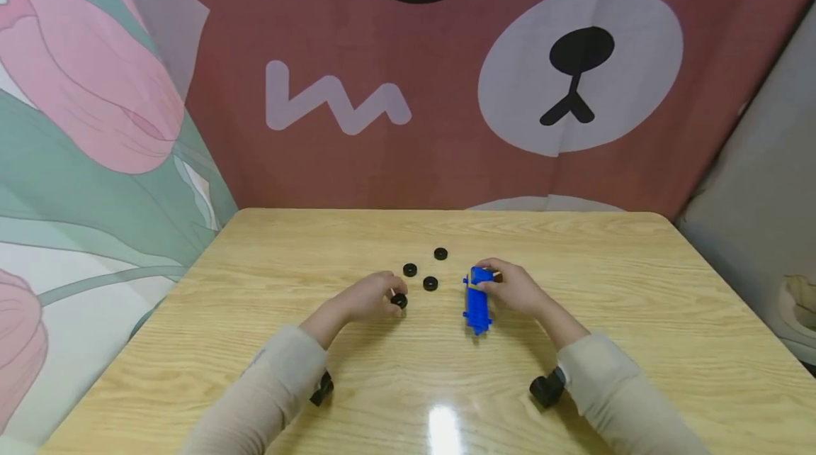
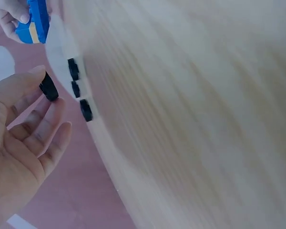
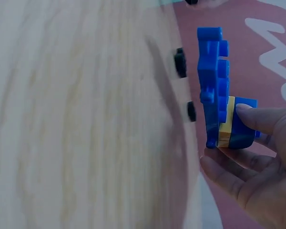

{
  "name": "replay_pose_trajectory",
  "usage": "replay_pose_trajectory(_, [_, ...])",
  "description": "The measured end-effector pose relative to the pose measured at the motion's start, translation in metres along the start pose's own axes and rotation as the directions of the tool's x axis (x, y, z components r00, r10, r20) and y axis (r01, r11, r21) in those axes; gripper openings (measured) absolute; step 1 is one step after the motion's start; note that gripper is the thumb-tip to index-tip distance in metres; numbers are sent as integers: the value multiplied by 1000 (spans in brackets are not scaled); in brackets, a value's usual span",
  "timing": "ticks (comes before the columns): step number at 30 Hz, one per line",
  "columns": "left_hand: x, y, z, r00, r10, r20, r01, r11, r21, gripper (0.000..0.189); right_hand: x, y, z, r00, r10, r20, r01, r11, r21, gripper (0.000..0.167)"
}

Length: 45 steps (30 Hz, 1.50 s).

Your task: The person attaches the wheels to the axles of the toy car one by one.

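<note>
Between thumb and fingertips, my left hand pinches a small black toy wheel, lifted off the table in the left wrist view. My right hand grips a blue toy vehicle body at its cab end, thumb on the blue block above a yellow layer. Studs run along the body, and short pegs stick out from its sides. Three more black wheels lie apart on the table beyond the left hand: a far one, a left one and a near one.
The wooden table has its far edge against a hanging cloth printed with a bear face. A black wrist device sits under the right sleeve, another under the left. Grey fabric stands at the right side.
</note>
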<state>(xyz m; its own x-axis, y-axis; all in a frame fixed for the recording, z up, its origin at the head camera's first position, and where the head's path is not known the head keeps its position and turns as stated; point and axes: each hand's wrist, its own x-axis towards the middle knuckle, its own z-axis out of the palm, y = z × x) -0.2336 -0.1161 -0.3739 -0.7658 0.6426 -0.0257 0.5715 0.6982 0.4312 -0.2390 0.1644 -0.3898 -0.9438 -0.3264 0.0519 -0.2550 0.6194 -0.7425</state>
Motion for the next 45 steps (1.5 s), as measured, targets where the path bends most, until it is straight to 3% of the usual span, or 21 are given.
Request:
replay_pose_trajectory(13, [4, 16, 0, 986, 105, -127, -119, 987, -112, 29, -12, -14, -5, 997, -51, -51, 54, 997, 57, 34])
replay_pose_trajectory(19, [3, 21, 2, 984, 67, -162, -103, 969, -223, 29, -18, -22, -6, 994, -94, -48, 98, 991, 96, 33])
replay_pose_trajectory(26, [7, 29, 10, 972, 69, -226, -149, 920, -362, 29, -24, -29, -5, 991, -129, -34, 132, 982, 135, 32])
replay_pose_trajectory(33, [10, 37, 14, 971, 36, -235, -147, 868, -474, 30, -29, -34, -4, 988, -152, -23, 154, 979, 137, 34])
replay_pose_trajectory(41, [0, 65, -5, 985, -11, -173, -93, 806, -584, 28, -36, -43, -6, 979, -201, -17, 201, 965, 169, 35])
replay_pose_trajectory(45, [1, 71, -7, 985, -22, -171, -91, 780, -620, 30, -36, -46, -6, 975, -221, -8, 218, 957, 190, 35])
